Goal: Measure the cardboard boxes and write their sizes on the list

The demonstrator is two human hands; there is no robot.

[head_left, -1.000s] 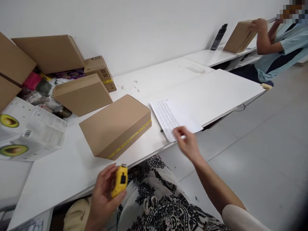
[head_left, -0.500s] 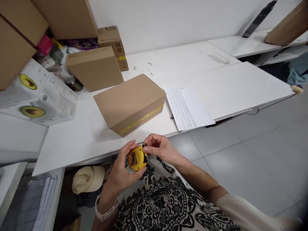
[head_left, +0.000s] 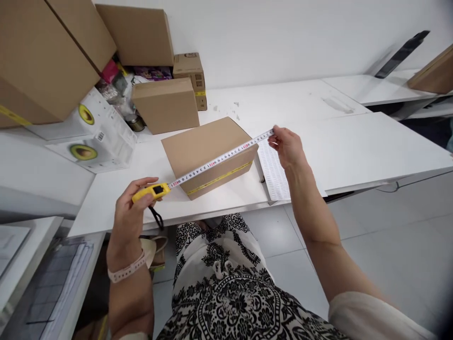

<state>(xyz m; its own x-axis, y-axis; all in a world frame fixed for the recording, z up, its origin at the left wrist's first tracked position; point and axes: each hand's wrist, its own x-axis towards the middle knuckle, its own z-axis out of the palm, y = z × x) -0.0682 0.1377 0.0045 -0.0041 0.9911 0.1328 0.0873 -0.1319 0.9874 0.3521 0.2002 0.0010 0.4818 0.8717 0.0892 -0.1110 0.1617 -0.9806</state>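
My left hand [head_left: 132, 203] is wrapped round the yellow case of a tape measure [head_left: 152, 191], from which a black wrist strap hangs. The white blade [head_left: 222, 157] runs out to the right, along the near upper edge of a closed cardboard box [head_left: 208, 146]. At the other end, my right hand [head_left: 287, 145] pinches the blade's tip, past the box's right corner. Yellow tape lines the box's front side. A printed sheet [head_left: 274, 172] lies on the white table [head_left: 339, 151] just beneath my right hand.
Several cardboard boxes [head_left: 166, 106] and white avocado-printed boxes [head_left: 106, 141] are stacked at the left and back left. A dark upright object [head_left: 401, 54] leans against the wall at the far right. Open shelving [head_left: 31, 255] stands at lower left.
The blade has been drawn out of the tape measure. My left hand moved left with the case, and my right hand went up and right with the blade's end. The view shifted slightly.
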